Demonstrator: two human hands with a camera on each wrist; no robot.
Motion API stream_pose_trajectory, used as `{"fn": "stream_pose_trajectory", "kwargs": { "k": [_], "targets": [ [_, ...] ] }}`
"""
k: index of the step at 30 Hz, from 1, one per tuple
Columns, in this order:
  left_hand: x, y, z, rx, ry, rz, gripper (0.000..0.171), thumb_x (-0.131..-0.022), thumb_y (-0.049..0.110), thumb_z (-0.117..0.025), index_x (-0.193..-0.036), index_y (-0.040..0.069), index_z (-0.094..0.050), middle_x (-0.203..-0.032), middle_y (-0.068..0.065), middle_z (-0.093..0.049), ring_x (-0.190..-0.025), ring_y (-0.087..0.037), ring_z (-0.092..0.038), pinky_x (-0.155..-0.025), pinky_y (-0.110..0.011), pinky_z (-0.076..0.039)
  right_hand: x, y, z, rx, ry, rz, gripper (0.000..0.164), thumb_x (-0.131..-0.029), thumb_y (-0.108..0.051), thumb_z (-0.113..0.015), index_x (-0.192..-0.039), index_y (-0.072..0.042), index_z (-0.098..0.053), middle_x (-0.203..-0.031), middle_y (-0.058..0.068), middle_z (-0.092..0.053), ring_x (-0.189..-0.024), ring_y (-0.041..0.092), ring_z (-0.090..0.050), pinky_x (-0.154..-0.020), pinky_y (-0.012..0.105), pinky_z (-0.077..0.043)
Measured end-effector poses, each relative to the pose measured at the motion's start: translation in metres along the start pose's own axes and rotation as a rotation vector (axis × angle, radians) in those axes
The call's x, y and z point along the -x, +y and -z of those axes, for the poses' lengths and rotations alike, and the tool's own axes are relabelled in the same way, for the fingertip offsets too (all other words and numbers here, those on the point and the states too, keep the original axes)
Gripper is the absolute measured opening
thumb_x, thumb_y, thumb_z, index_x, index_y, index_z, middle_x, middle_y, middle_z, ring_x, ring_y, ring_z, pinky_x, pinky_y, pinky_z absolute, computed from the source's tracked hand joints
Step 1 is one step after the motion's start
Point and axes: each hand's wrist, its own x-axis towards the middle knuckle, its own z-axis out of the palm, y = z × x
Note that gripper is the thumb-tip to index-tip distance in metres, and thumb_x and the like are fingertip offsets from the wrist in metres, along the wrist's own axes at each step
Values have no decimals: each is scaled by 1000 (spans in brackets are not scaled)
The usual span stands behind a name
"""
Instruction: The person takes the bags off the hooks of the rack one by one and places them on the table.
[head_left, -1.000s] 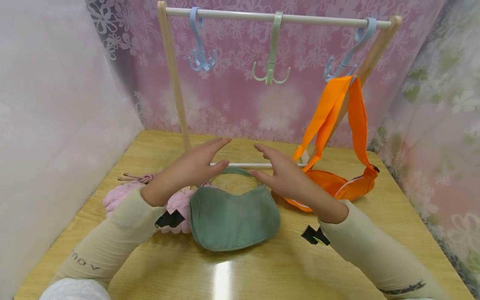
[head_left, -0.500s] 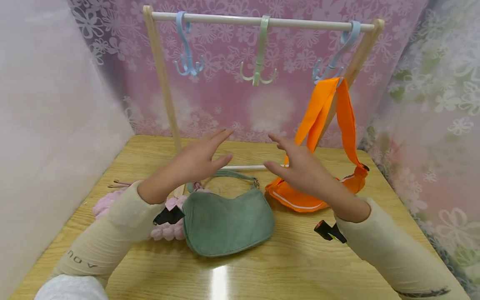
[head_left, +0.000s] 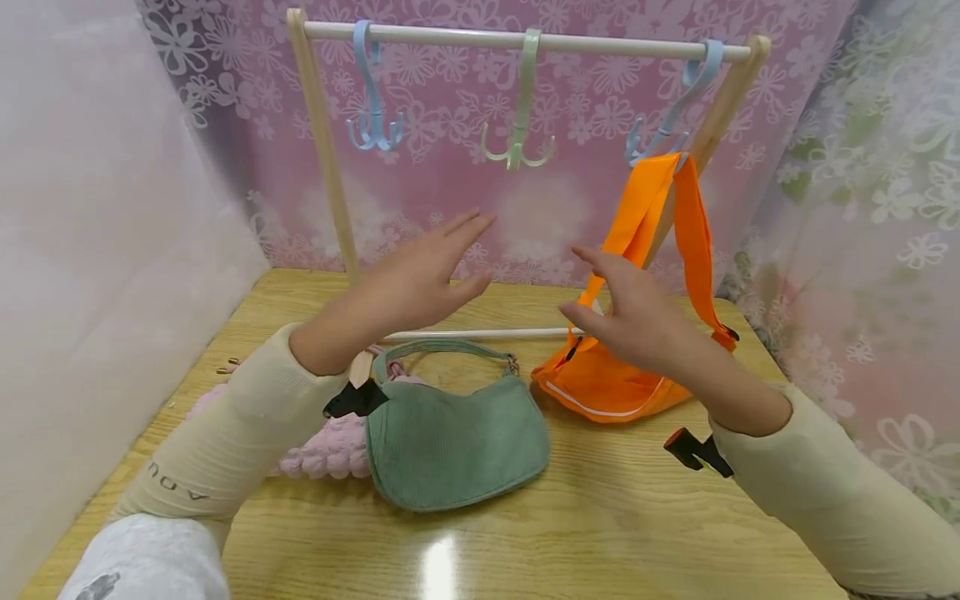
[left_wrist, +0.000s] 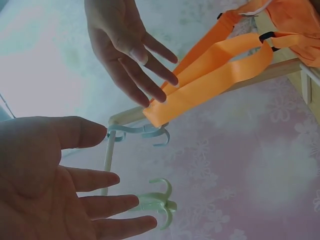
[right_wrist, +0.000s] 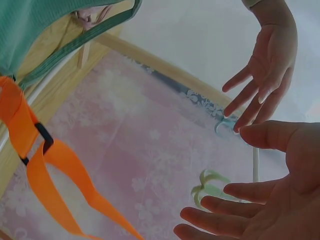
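Note:
Both hands hover above the table with straight, spread fingers and hold nothing. My left hand (head_left: pixel 405 275) is over the back of the green shoulder bag (head_left: pixel 457 442), which lies on the table with its strap looped behind. My right hand (head_left: pixel 637 312) is in front of the orange waist bag (head_left: pixel 600 387). That bag's strap (head_left: pixel 693 225) hangs over the right blue hook (head_left: pixel 667 117), while its body rests on the table. A pink puffy bag (head_left: pixel 337 446) lies left of the green one, partly hidden by it and by my left forearm. In the left wrist view both palms show bare.
A wooden rack with a white top rail (head_left: pixel 450 36) stands at the back. From it also hang a left blue hook (head_left: pixel 372 100) and a pale green hook (head_left: pixel 521 117), both bare. A low white bar (head_left: pixel 480 334) crosses behind the bags. Patterned walls close in the sides.
My hands have risen and shifted right, first moving apart from above the green bag. The camera view has shifted slightly. The bags stay where they were.

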Motion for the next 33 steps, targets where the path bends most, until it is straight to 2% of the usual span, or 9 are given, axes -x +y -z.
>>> {"fn": "stream_pose_trajectory", "kwargs": {
  "k": [4,8,12,15,18,20,23,27,33],
  "targets": [
    [-6,4,6,-25,0,8,68,-101,38,-49,-157,17,-17,-161,-6,-17,-145,-28,-24,-117,-44,-23,1,1,9,36,0,-39,71,-97,-31,-59,-155,-9,-23,-152,20,-34,-136,41,-35,-104,62,-33],
    [-13,7,10,-36,12,6,68,-101,38,-50,-157,17,-18,-161,-5,-18,-145,-26,-25,-117,-42,-23,1,3,15,75,14,-47,72,-97,-31,-59,-155,-8,-23,-151,21,-36,-134,41,-37,-103,61,-34],
    [-19,11,11,-57,8,12,68,-101,39,-50,-157,20,-18,-161,-4,-18,-145,-24,-25,-116,-42,-24,1,5,19,105,36,-37,71,-96,-30,-59,-153,-5,-25,-145,23,-42,-110,38,-52,-89,55,-44],
    [-24,14,12,-62,0,15,67,-101,38,-49,-157,21,-17,-161,-3,-17,-145,-24,-25,-116,-43,-25,1,8,22,125,44,-42,71,-96,-31,-58,-153,-4,-25,-135,24,-50,-84,32,-55,-77,49,-46],
    [-30,19,12,-63,7,18,67,-101,36,-49,-157,22,-17,-161,-2,-17,-145,-23,-25,-116,-42,-25,2,13,26,121,52,-50,74,-96,-33,-59,-153,-3,-23,-137,25,-48,-89,36,-56,-83,54,-46],
    [-36,23,11,-70,-8,18,67,-101,37,-48,-157,22,-16,-162,-1,-15,-145,-22,-24,-116,-42,-25,5,16,30,125,47,-75,76,-96,-34,-60,-154,-3,-22,-146,25,-39,-104,42,-54,-92,61,-41],
    [-44,29,10,-80,-14,9,66,-101,38,-47,-157,23,-15,-162,-1,-13,-146,-21,-24,-116,-41,-25,9,23,37,148,53,-93,78,-95,-35,-61,-153,-1,-22,-150,27,-34,-126,49,-41,-100,66,-33],
    [-54,33,13,-80,24,-6,65,-101,36,-48,-157,24,-16,-162,-2,-16,-145,-22,-25,-116,-41,-25,7,29,45,173,73,-88,78,-95,-33,-62,-153,2,-21,-148,30,-34,-129,53,-35,-101,67,-29],
    [-65,39,22,-111,77,-11,64,-101,36,-46,-157,24,-17,-162,-3,-11,-145,-24,-25,-116,-41,-25,0,36,56,172,87,-131,78,-96,-35,-57,-154,0,-18,-144,34,-36,-121,54,-41,-95,68,-33]
  ]
}}
